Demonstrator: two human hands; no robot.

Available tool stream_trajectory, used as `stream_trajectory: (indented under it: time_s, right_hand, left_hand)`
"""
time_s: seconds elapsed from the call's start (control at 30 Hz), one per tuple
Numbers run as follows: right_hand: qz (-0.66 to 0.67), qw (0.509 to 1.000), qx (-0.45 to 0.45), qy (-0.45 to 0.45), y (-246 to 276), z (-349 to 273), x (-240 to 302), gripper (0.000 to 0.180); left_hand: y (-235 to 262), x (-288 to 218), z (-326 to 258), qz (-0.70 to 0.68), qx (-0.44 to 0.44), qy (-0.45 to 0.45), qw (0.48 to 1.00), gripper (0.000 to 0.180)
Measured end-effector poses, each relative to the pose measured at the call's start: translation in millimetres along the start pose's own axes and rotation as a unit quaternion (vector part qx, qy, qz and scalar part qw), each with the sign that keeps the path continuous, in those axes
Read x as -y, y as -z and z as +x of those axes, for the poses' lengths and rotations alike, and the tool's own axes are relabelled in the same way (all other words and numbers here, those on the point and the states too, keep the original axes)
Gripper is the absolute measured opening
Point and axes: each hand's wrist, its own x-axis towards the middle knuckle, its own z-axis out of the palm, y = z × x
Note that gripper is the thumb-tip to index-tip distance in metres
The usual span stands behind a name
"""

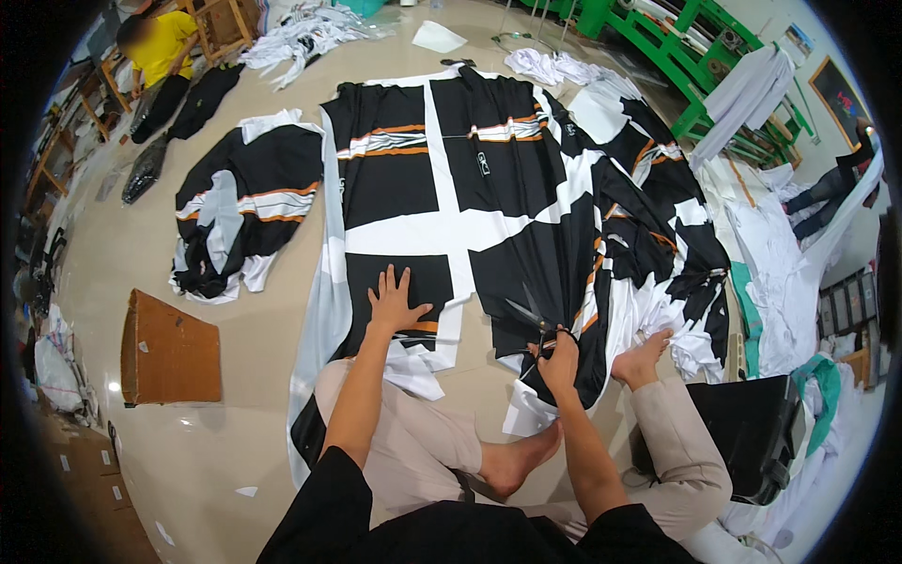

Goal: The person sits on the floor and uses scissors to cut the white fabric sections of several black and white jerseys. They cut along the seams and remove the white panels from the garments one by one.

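Note:
A wide printed fabric sheet (451,224) lies across the floor in front of me, with black panels, orange and white stripes and white gaps between the panels. My left hand (396,303) rests flat on a lower left black panel, its fingers spread. In my right hand (555,361) is a pair of scissors (531,314); the fingers wrap round the handles. The scissors' blades point up and left over the lower right black panel, parted a little. Cut white strips show beside the fabric's near edge, close to both hands.
On the left lie a pile of similar fabric (246,209) and a brown cardboard box (174,350). More fabric (658,235) is heaped at the right, beyond a black case (742,437). Green machinery (691,56) stands behind; another person (167,52) sits at the far left.

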Motion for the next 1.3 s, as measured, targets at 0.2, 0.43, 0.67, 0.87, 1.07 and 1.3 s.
stream_trajectory:
  time_s: [0.2,0.43,0.67,0.87,1.07,1.3]
  right_hand:
    - [-0.009,0.999,-0.032,-0.008,3,-19,3,0.079]
    - [0.028,0.98,0.08,-0.178,33,10,55,0.062]
    - [0.095,0.979,0.109,-0.145,38,9,84,0.064]
    - [0.125,0.962,0.152,-0.187,38,-11,109,0.06]
    - [0.128,0.98,0.093,-0.119,23,-31,97,0.055]
    - [-0.027,0.994,0.045,-0.092,10,-44,52,0.076]
  left_hand:
    - [-1,-9,3,0.032,0.034,-0.002,0.999,0.126]
    - [-10,-31,21,0.037,0.051,-0.054,0.997,0.115]
    - [-25,-51,15,0.053,0.096,0.02,0.994,0.127]
    - [-24,-62,2,0.067,0.135,0.051,0.987,0.135]
    - [-22,-57,12,0.068,0.05,-0.034,0.996,0.131]
    - [-19,-57,15,0.086,0.113,-0.048,0.989,0.132]
